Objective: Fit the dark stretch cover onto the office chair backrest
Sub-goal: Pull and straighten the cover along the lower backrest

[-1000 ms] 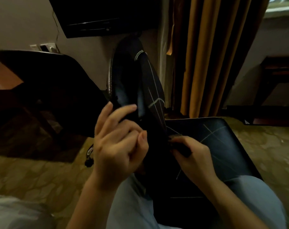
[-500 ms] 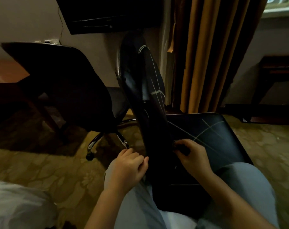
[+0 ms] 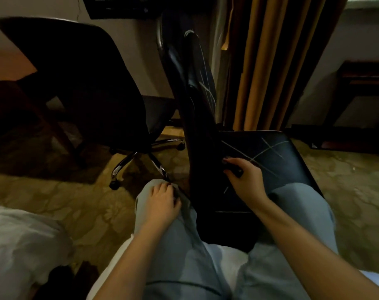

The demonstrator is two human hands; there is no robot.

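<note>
Your left hand [image 3: 162,202] rests slack on your knee [image 3: 144,215], gripping nothing. Your right hand [image 3: 244,180] pinches the dark cover [image 3: 208,191] low on the backrest [image 3: 179,68], which stands upright before the curtain [image 3: 270,61].

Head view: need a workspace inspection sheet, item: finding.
surface: patterned carpet; no table in view.
job's things: stretch cover, dark with pale lines, over the upright backrest; seat patterned alike.
clutter: white bedding, lower left.
grips: left hand rests on jeans, holds nothing; right hand pinches cover fabric at the backrest's base.
cables: thin line on the wall, maybe a cord.
surroundings: second office chair, curtain, dark screen.
</note>
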